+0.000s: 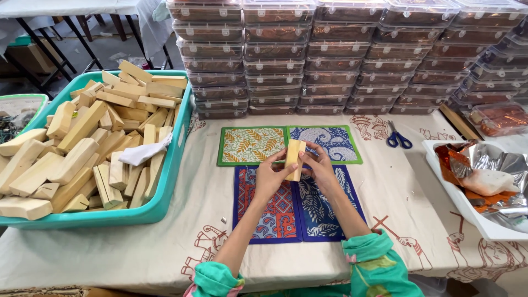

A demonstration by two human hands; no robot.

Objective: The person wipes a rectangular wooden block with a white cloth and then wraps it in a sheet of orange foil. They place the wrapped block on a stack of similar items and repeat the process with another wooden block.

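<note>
I hold one wooden block (pixel 295 159) upright between left hand (pixel 269 177) and right hand (pixel 320 168), fingers closed on it, above the patterned mats (pixel 275 212).

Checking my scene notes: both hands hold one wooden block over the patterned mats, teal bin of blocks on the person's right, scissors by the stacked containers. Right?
One error: the teal bin of blocks is on the person's left, as the head view shows. Otherwise correct: left hand and right hand hold the wooden block over the mats.
</note>
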